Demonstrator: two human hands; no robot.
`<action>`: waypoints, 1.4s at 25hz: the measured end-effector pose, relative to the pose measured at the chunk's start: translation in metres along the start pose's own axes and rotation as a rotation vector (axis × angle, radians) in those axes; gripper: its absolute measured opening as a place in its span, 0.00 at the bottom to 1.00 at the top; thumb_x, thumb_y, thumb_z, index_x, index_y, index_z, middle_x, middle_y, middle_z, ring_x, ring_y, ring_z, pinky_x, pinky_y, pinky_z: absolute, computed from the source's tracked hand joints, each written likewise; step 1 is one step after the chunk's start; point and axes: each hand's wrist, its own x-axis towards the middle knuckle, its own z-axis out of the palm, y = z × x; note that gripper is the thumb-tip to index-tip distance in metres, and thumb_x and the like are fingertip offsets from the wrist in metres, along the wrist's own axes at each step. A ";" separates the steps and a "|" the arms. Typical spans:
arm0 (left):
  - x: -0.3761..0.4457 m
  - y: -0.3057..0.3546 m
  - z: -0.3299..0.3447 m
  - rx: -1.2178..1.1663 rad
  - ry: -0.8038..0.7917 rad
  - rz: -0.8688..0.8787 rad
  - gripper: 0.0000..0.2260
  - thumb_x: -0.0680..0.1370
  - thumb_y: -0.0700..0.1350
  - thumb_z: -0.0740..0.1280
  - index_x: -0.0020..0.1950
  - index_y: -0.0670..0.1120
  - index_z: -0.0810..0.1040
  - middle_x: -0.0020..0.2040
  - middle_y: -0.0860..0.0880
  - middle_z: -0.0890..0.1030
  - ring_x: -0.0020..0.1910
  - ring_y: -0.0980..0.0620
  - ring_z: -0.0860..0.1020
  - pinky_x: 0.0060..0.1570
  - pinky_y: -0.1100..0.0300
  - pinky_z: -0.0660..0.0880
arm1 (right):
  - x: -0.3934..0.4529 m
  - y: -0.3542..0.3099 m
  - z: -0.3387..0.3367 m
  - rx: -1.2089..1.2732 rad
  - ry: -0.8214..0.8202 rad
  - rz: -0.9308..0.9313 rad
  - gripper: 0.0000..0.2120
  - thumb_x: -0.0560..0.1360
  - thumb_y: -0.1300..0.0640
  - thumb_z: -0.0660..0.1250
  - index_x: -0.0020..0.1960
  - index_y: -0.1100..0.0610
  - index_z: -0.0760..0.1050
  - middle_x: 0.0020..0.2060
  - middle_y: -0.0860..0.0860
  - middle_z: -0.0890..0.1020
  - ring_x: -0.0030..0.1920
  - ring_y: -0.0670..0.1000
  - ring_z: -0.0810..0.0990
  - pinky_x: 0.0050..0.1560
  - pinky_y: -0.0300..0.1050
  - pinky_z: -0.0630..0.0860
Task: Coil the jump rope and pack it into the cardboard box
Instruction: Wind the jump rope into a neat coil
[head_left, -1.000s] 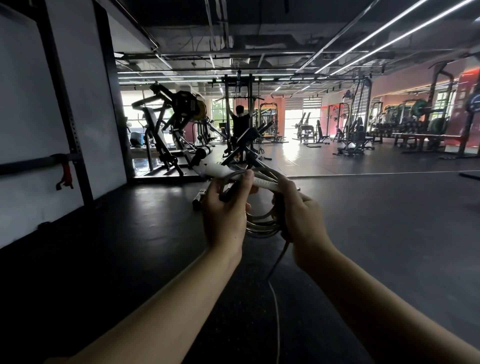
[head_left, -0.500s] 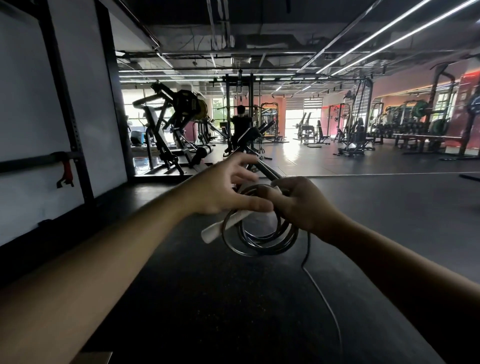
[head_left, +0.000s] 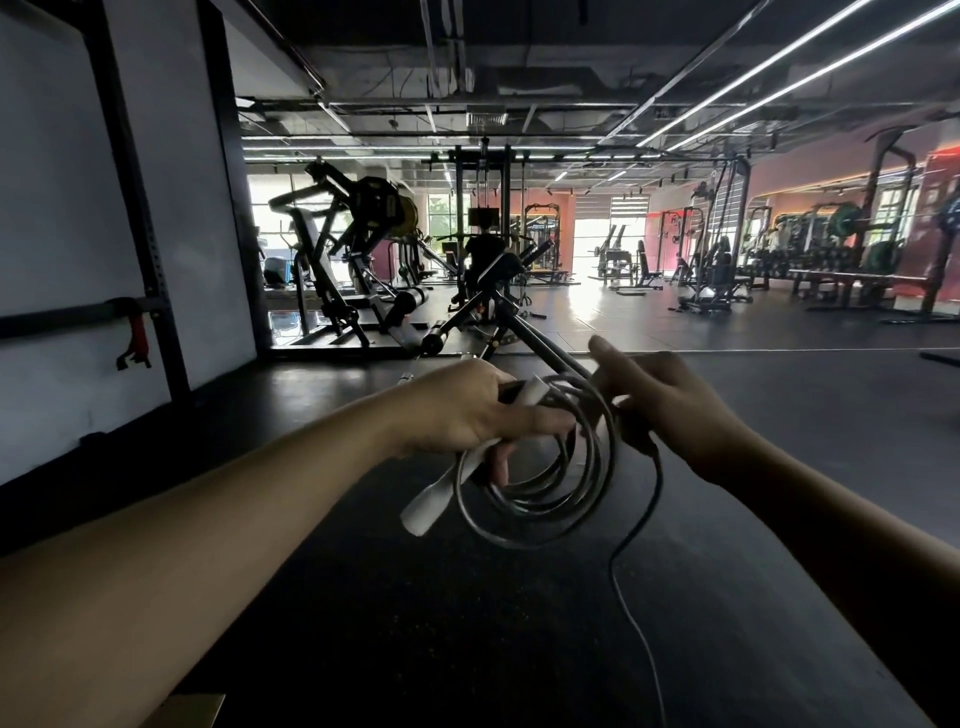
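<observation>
The jump rope (head_left: 540, 483) is held in the air at chest height between both hands, over dark gym flooring (head_left: 779, 415). Several loops are already formed and hang as a near-round bundle below and between the hands. The left hand (head_left: 467, 410) grips the top left of the bundle together with the white handle (head_left: 431, 499), fingers curled round both; the handle's long axis runs diagonally, its free end pointing down and to the left, clear of the loops. The right hand (head_left: 670, 405) pinches the top right of the bundle, with one finger raised straight above the rest. From beneath the right hand the uncoiled tail (head_left: 631, 535) drops away, curving down and toward the person along the floor side, its far end out of frame. The relation that governs the coming move: the slack lies directly below the right hand, which is the nearer of the two to it, while the left hand serves as anchor for the bundle. Judged stage: coiling part done, a length still to be gathered. A tan corner at the lower left edge may be the cardboard box (head_left: 192, 712); this cannot be confirmed. Weight machines (head_left: 358, 249) stand well beyond.
</observation>
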 end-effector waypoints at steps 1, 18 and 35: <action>-0.002 -0.002 0.002 -0.142 0.071 0.032 0.21 0.78 0.56 0.70 0.42 0.37 0.80 0.27 0.48 0.79 0.32 0.46 0.83 0.55 0.40 0.81 | -0.003 0.003 -0.005 0.129 0.013 0.042 0.36 0.79 0.35 0.58 0.38 0.68 0.80 0.27 0.55 0.79 0.25 0.53 0.71 0.28 0.44 0.67; 0.026 -0.033 0.058 -0.798 0.729 0.003 0.33 0.66 0.72 0.71 0.49 0.43 0.86 0.47 0.44 0.89 0.50 0.46 0.87 0.59 0.46 0.80 | -0.014 -0.013 0.060 0.442 0.197 0.198 0.09 0.77 0.52 0.72 0.38 0.52 0.79 0.23 0.45 0.70 0.21 0.43 0.64 0.22 0.39 0.59; 0.018 0.019 -0.005 0.291 0.046 0.068 0.36 0.63 0.54 0.84 0.68 0.56 0.74 0.62 0.59 0.82 0.61 0.58 0.80 0.64 0.58 0.73 | 0.020 -0.061 0.010 -0.708 -0.339 -0.128 0.05 0.75 0.55 0.73 0.45 0.48 0.77 0.33 0.39 0.76 0.29 0.35 0.77 0.31 0.28 0.69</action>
